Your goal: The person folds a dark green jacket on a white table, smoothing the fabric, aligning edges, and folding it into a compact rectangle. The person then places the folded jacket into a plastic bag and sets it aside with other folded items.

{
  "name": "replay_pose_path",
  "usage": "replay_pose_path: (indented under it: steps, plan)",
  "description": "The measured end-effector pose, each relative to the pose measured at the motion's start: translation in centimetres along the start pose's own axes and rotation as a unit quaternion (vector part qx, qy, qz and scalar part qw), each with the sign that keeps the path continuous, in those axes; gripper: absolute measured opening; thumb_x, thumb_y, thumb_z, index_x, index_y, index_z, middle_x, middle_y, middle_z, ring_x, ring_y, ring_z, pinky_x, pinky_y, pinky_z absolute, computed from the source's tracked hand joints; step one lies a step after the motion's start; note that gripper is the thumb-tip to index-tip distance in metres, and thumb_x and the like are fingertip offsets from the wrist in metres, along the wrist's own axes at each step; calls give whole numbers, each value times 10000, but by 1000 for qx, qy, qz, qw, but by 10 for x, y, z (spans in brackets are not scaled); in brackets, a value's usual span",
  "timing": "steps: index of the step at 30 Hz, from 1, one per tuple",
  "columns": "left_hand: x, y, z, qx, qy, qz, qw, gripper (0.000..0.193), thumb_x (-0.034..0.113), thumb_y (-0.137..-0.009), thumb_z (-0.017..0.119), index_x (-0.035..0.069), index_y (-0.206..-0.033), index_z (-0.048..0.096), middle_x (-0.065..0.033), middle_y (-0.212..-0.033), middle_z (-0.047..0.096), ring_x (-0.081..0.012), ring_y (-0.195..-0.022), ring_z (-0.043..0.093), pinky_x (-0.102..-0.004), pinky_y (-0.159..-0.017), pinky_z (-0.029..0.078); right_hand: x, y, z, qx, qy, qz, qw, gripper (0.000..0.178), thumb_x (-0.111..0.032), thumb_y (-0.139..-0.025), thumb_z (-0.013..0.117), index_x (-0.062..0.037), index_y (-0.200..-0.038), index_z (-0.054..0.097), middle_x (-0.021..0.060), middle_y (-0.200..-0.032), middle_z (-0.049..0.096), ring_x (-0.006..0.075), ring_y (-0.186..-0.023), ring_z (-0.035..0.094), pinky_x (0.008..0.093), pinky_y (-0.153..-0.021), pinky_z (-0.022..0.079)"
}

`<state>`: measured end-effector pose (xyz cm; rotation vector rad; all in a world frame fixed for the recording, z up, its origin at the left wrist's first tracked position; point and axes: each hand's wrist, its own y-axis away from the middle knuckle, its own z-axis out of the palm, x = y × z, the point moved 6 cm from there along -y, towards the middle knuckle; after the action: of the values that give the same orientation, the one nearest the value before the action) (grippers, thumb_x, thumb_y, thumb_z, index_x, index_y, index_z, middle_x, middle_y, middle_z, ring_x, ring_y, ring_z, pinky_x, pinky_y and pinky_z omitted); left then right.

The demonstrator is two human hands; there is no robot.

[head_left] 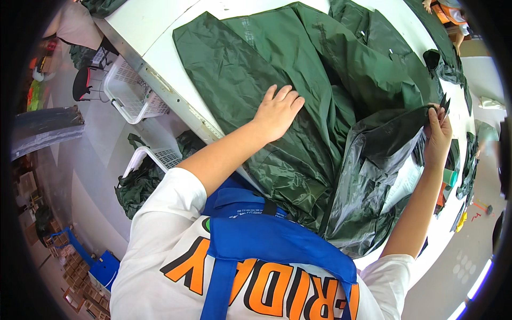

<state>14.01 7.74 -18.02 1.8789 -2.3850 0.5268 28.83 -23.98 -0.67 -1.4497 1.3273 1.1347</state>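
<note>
A dark green rain jacket (314, 58) of shiny coated fabric lies spread and creased over the white table (146, 21). My left hand (277, 113) rests flat on its left part, palm down with the fingers a little apart. At the right, my right hand (438, 130) pinches a dark edge of the jacket between thumb and fingers and holds it up off the table. The raised front panel (373, 160) is turned back there, showing a greyish inner side and what looks like a zip along its border.
Left of the table's metal edge stand a white plastic basket (114, 88) and another basket (140, 156) with green fabric. A red and black chair (81, 84) is beyond. More green garments (453, 66) lie at the right. Other people appear at the upper left and upper right.
</note>
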Motion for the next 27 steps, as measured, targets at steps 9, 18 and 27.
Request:
replay_pose_path:
  steps: [9, 18, 27]
  plan:
    - [-12, -13, -4, -64, 24, 178, 982, 137, 98, -788, 543, 116, -918, 585, -35, -923, 583, -234, -929, 562, -454, -1028, 371, 14, 0, -7, 12, -49, 5, 999, 138, -144, -937, 622, -49, -1035, 645, -110, -800, 536, -32, -598, 384, 137, -503, 260]
    - [-17, 51, -15, -73, 197, 7, 978, 249, 206, -741, 708, 53, -922, 631, -84, -974, 622, -293, -939, 576, -412, -854, 457, 16, 10, 0, 14, -63, 8, 998, 133, -130, -943, 609, -51, -1045, 638, -103, -834, 543, -33, -658, 422, 131, -541, 288]
    - [-12, 42, 0, -41, 137, -137, 980, 381, 211, -685, 775, -9, -930, 583, -147, -967, 546, -337, -934, 563, -424, -817, 468, 15, 24, 29, -18, -32, 34, 999, 139, -134, -927, 623, -51, -1038, 628, -105, -735, 451, -15, -552, 314, 159, -495, 214]
